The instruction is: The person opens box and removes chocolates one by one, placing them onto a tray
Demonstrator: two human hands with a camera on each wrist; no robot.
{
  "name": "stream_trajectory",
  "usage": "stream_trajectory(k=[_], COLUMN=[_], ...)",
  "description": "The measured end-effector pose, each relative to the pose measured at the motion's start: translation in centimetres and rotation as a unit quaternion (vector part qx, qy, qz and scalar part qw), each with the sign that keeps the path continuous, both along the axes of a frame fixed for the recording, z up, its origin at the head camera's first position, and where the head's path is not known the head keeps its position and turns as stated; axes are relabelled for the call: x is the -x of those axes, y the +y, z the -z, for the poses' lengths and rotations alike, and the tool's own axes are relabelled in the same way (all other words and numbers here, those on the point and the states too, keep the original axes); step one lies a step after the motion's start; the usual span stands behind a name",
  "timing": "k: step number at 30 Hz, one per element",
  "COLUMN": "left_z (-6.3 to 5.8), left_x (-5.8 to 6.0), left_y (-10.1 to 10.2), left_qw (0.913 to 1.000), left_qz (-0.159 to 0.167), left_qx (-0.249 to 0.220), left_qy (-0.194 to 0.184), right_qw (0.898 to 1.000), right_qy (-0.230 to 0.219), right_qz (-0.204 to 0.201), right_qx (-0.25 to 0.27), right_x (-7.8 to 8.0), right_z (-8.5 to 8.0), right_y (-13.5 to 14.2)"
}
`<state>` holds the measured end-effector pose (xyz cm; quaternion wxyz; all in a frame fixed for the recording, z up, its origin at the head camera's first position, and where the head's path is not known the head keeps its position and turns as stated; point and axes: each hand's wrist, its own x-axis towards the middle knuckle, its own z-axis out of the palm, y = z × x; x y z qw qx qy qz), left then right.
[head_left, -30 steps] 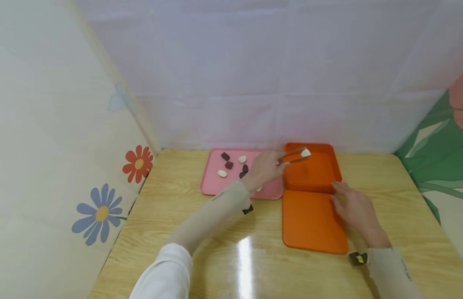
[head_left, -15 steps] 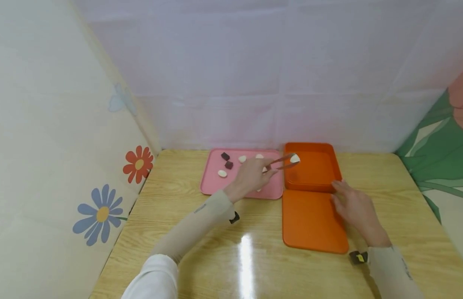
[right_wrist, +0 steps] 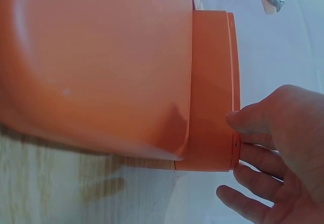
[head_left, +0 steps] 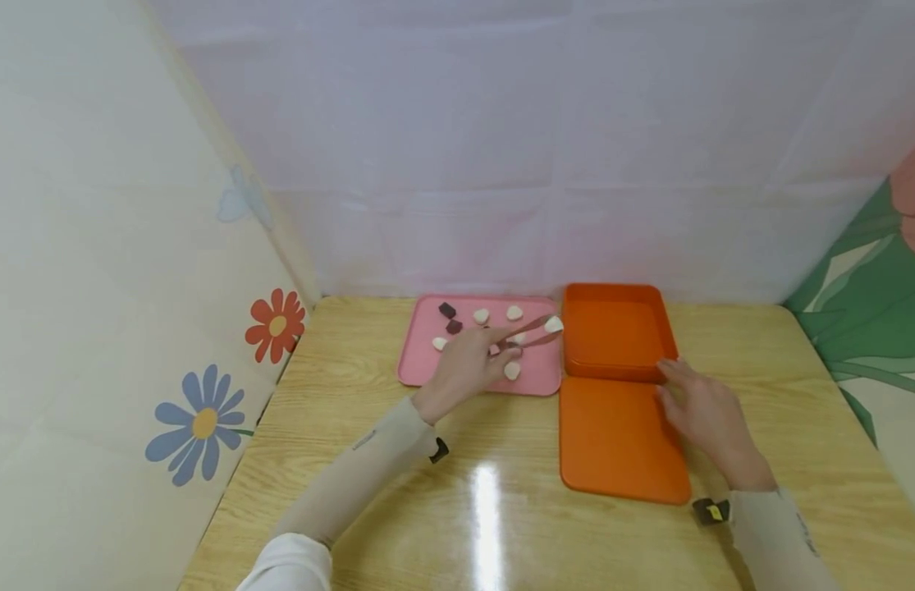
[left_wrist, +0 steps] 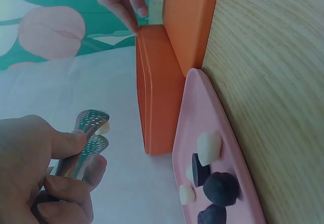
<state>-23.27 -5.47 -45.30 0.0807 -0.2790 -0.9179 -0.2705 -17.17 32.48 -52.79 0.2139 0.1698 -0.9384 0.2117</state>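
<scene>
My left hand (head_left: 460, 371) grips metal tongs (head_left: 529, 325) with perforated ends (left_wrist: 92, 121). Between those ends sits a white piece (head_left: 553, 325), held up over the pink tray's right edge, beside the orange box. Below, the pink tray (head_left: 413, 365) bears several white pieces (head_left: 514, 313) and dark pieces (head_left: 446, 310); my left hand hides some of them. At the near right corner of the orange box (head_left: 615, 328), my right hand (head_left: 711, 419) pinches the rim, thumb (right_wrist: 248, 118) on the near wall and fingers around the corner.
An orange lid (head_left: 623, 439) lies flat in front of the box. Tray, box and lid stand close together on the wooden table (head_left: 339, 443). A pale cloth wall (head_left: 442, 164) rises behind, with flower-printed walls (head_left: 202, 423) at both sides.
My left hand has drawn back leftward, carrying the tongs and white piece from above the orange box to the tray's right edge. My right hand has stayed at the box corner.
</scene>
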Motion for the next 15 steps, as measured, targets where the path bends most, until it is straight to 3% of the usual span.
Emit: stream_trajectory(k=[7,15], left_z=[0.4,0.9], left_x=[-0.9,-2.1], left_y=[-1.9,-4.5], left_qw=[0.9997,0.9988], left_qz=[-0.016,-0.043], left_qx=[-0.008,-0.020], left_qy=[0.014,-0.012], right_qw=[1.000,1.000], right_qy=[-0.003,-0.016], right_qz=[-0.003,-0.001], right_qx=[0.008,0.012], right_x=[0.0,0.0], right_z=[0.0,-0.1], right_y=[0.1,0.1])
